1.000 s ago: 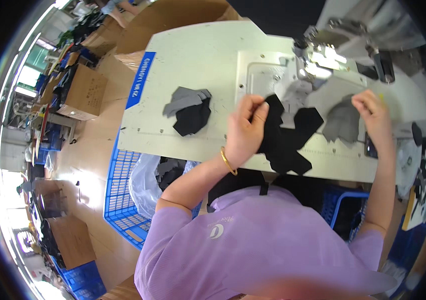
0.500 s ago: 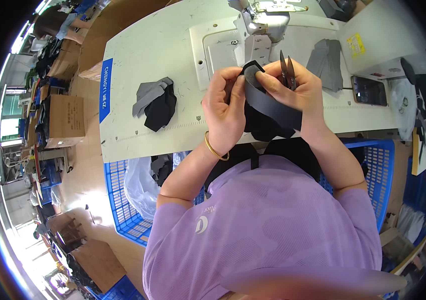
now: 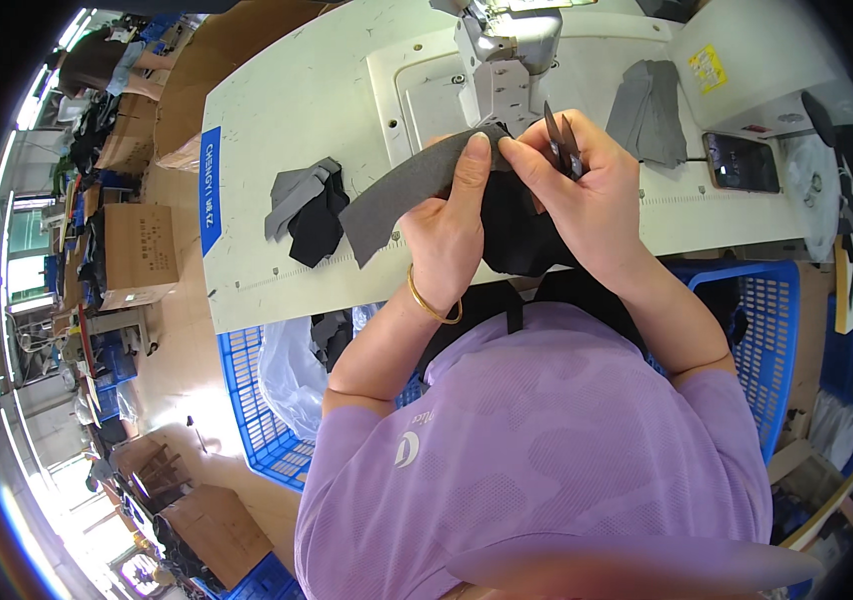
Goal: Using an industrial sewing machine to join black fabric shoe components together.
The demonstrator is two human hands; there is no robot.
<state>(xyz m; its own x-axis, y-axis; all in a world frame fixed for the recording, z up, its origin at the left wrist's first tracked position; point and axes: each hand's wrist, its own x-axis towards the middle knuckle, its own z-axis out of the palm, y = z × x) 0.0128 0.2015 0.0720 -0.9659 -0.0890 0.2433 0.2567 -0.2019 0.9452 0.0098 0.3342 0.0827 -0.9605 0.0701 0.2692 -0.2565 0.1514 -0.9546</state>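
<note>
A grey fabric strip (image 3: 397,190) is pinched in my left hand (image 3: 452,225), its free end reaching out to the left over the table. My right hand (image 3: 592,190) is closed beside it, thumb and fingertips gripping the same piece at its upper edge. Dark thread snips (image 3: 564,148) are tucked in my right hand, blades pointing up and away. Black fabric (image 3: 522,230) hangs below the two hands at the table's front edge; whether it is joined to the grey strip is hidden by my fingers. The sewing machine (image 3: 507,70) stands just beyond.
Grey and black pieces (image 3: 312,210) lie in a small pile on the left of the white table (image 3: 257,120). Several grey pieces (image 3: 647,110) and a phone (image 3: 742,162) lie at the right. Blue baskets (image 3: 772,350) stand under the front edge. Another person (image 3: 97,65) is at far left.
The grey strip, before curled down toward the right, now extends flat to the left. My left hand has turned, thumb up. My right hand keeps the snips and stays near the fabric's edge.
</note>
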